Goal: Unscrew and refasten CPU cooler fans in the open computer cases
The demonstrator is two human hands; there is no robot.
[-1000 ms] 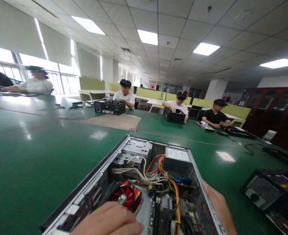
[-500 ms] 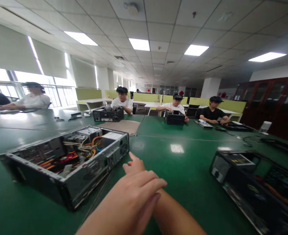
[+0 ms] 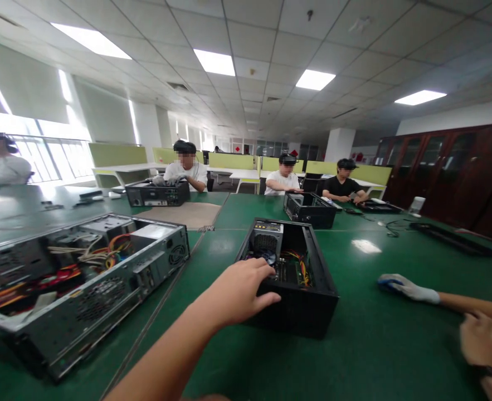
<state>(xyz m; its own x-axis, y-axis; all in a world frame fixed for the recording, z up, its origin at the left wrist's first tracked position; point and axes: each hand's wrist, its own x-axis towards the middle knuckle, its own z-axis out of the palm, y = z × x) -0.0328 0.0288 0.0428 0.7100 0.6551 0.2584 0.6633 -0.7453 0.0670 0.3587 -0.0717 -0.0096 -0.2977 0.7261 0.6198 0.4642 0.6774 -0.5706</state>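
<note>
My left hand point(image 3: 246, 289) reaches in from the lower left, bare. Its fingers lie over the near left rim of a black computer case point(image 3: 300, 306), with the thumb against the near outer side. The case is open at the top. Inside it are a power supply point(image 3: 266, 236), a circuit board and yellow and red cables point(image 3: 302, 268). My right hand is out of sight; a thin strip of skin at the bottom edge cannot be made out.
A larger open grey computer case point(image 3: 103, 301) stands to the left. At the right, a co-worker's gloved hand point(image 3: 413, 289) rests on the green table point(image 3: 375, 356), beside a bare hand with a watch point(image 3: 486, 340). Across the table, people work at other computer cases point(image 3: 157, 195).
The black case has come from the right to the middle and turned. My left hand has left my right arm for its rim. My right hand has gone from view. The view has swung right.
</note>
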